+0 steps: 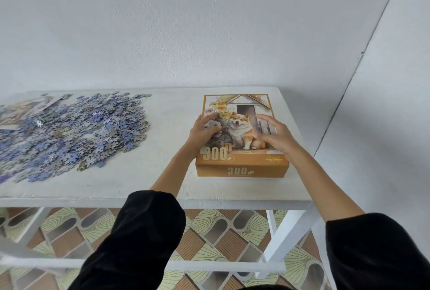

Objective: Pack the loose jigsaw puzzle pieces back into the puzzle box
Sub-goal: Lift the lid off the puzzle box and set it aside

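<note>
White walls meet at a corner behind a white table; patterned floor tiles show beneath its frame. Far to the left of both hands, a printed sheet lies partly buried under the pieces. These form a broad loose heap of bluish and grey shapes spread on the tabletop, well apart from the box.

Left hand, in a black sleeve: reaches forward, its fingers laid nearly straight across the left edge of the lid.

Box: lies between and under the two hands near the table's right end, lid on, showing a dog, flowers and "300".

Right hand: fingers spread and slightly bent over the lid's right half. Whether they press it cannot be told.

The hands are apart, one at each side of the lid, and neither is closed round anything.
</note>
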A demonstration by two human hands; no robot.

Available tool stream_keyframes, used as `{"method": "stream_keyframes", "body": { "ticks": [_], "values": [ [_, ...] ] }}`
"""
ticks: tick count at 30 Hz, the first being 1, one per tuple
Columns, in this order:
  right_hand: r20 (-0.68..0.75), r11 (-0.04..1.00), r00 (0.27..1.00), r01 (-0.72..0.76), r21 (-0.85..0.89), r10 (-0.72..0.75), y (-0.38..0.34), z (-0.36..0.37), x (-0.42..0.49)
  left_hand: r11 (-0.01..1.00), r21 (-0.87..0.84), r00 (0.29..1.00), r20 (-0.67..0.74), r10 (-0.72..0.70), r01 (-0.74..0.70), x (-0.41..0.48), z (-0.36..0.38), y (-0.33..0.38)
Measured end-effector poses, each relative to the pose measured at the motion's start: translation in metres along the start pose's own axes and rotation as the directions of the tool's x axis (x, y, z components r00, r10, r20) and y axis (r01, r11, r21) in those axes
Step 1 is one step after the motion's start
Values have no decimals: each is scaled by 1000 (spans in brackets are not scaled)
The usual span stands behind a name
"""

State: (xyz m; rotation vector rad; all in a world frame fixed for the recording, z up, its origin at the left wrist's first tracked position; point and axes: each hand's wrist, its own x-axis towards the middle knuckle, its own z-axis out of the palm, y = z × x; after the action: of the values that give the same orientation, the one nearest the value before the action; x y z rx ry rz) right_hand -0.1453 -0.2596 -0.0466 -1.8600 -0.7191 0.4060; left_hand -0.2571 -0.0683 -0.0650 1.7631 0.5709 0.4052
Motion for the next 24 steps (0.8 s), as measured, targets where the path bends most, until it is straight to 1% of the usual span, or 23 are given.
{"method": "stream_keyframes", "body": {
  "ticks": [4, 7, 9, 13, 17, 21, 24],
  "values": [
    [-12, 1000, 1000, -13, 16, 13, -8, -2, 2, 1000, 29, 1000, 10, -8, 8, 2, -3, 9],
    [3, 998, 1000, -31, 61, 31, -14, -3, 1, 998, 67, 1000, 14, -17, 16, 3, -6, 17],
    [-7, 996, 1000, -29, 86, 30, -14, -4, 1, 998, 56, 1000, 13, 0, -1, 3, -8, 21],
    [-8, 990, 998, -64, 124, 66, -12, -2, 2, 999, 32, 1000, 20, -17, 16, -2, -6, 20],
    [-4, 975, 989, -146, 166, 149, -11, -6, 5, 1000, -25, 1000, 10, -8, 8, -6, -7, 20],
    [1, 929, 963, -261, 261, 270, -9, -9, 9, 977, -205, 997, -28, -67, 60, -7, -11, 25],
    [-23, 924, 959, -267, 273, 284, -6, -9, 11, 951, -294, 992, -43, -119, 101, -5, -12, 30]
  ]
}}
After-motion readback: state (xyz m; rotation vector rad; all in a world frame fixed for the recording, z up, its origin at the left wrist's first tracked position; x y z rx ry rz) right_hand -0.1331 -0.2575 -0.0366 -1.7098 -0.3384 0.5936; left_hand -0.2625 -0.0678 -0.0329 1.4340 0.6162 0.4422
